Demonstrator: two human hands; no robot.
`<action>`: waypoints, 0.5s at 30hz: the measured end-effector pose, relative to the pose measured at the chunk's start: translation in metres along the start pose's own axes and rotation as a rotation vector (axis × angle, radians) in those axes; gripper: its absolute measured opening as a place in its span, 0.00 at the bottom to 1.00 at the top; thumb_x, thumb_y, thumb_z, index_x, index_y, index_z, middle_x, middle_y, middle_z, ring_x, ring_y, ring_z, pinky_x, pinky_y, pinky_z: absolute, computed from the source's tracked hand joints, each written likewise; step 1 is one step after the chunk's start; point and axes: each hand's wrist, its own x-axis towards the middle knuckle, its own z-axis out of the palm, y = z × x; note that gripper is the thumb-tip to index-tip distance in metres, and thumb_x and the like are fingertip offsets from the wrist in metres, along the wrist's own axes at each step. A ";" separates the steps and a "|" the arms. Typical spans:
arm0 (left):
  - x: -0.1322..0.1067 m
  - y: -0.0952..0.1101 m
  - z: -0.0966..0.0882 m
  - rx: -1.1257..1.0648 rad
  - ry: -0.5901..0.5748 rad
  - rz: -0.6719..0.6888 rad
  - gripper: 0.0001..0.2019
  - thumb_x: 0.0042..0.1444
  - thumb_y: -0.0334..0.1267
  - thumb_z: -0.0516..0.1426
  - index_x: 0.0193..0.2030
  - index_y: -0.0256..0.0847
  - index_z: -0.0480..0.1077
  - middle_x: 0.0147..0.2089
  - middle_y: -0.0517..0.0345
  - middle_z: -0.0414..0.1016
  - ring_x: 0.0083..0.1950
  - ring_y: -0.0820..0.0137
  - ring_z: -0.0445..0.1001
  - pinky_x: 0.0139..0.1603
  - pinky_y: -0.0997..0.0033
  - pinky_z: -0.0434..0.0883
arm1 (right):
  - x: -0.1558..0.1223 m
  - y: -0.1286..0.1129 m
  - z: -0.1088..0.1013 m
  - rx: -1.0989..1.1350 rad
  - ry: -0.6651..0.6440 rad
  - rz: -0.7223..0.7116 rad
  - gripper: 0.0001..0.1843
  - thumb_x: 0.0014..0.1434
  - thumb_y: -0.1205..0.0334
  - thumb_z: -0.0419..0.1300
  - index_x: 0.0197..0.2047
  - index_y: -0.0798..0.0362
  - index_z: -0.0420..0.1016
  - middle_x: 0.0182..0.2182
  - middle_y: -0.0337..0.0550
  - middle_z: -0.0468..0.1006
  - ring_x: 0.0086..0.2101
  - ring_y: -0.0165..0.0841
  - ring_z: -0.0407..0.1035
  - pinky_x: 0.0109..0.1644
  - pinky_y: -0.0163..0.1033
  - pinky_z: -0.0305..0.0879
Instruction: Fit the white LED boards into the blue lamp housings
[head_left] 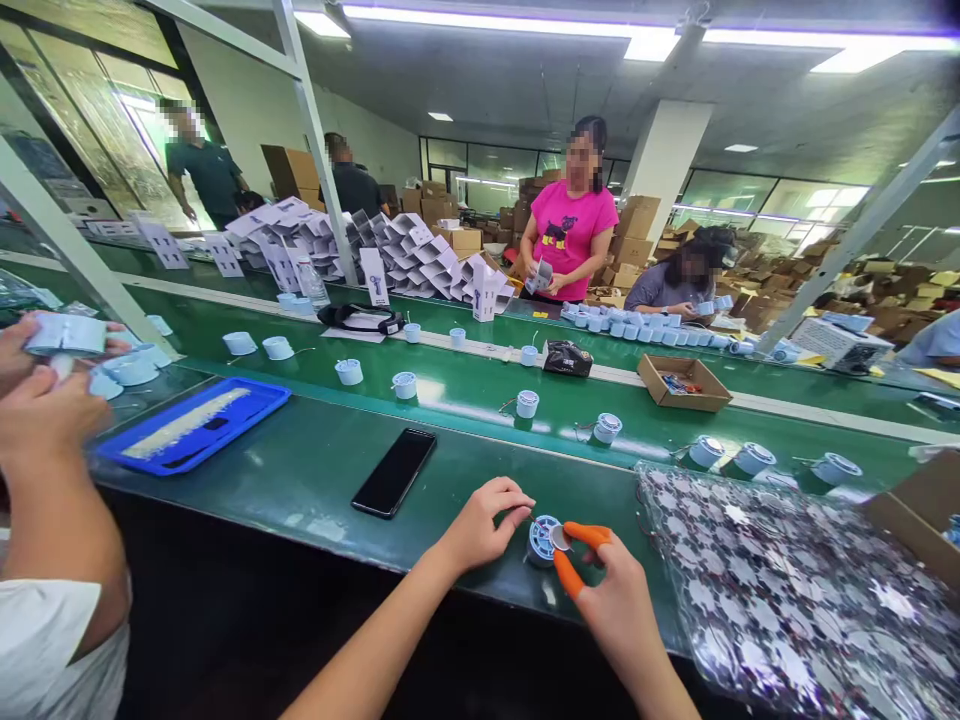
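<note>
A light-blue round plastic housing (541, 541) rests on the green bench in front of me, its ribbed face up. My right hand (606, 572), with orange covers on its thumb and forefinger, pinches a small round silver disc (559, 538) against the housing's right side. From the left, my left hand (491, 522) closes thumb and forefinger on a thin reddish wire (533, 514) by the housing's upper edge. The wire's far end is too small to follow.
A black phone (394, 472) and a blue tray (196, 426) lie to the left. Bagged star-shaped parts (772, 590) cover the right side. Several blue housings (527, 404) stand along the conveyor, near a cardboard box (684, 383). A co-worker's hands (52, 385) hold parts at far left.
</note>
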 end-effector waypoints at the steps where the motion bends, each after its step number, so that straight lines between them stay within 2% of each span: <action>1: -0.001 -0.003 0.002 -0.033 0.001 -0.038 0.09 0.64 0.36 0.58 0.45 0.41 0.80 0.42 0.51 0.77 0.44 0.68 0.76 0.48 0.66 0.74 | 0.000 0.000 0.002 -0.016 -0.015 0.007 0.14 0.58 0.59 0.63 0.47 0.50 0.82 0.40 0.46 0.81 0.31 0.34 0.70 0.37 0.40 0.71; 5: -0.003 -0.010 0.013 -0.140 0.024 -0.176 0.07 0.60 0.37 0.62 0.41 0.41 0.81 0.39 0.53 0.77 0.41 0.68 0.76 0.46 0.67 0.73 | 0.003 0.000 0.008 -0.106 -0.045 0.015 0.12 0.58 0.60 0.63 0.45 0.49 0.83 0.39 0.45 0.82 0.32 0.36 0.71 0.38 0.41 0.71; 9: 0.001 -0.009 0.022 -0.199 0.089 -0.297 0.07 0.58 0.37 0.62 0.41 0.40 0.81 0.35 0.55 0.75 0.36 0.70 0.74 0.41 0.70 0.72 | 0.007 -0.002 0.007 -0.191 -0.029 0.020 0.13 0.57 0.61 0.62 0.44 0.50 0.83 0.38 0.45 0.82 0.31 0.36 0.72 0.38 0.42 0.70; 15: 0.008 -0.013 0.026 -0.253 0.056 -0.296 0.09 0.57 0.36 0.62 0.43 0.40 0.81 0.36 0.56 0.75 0.37 0.71 0.73 0.41 0.70 0.71 | 0.004 -0.006 0.010 -0.288 0.000 0.036 0.12 0.57 0.58 0.62 0.42 0.50 0.83 0.34 0.45 0.79 0.29 0.36 0.71 0.34 0.41 0.67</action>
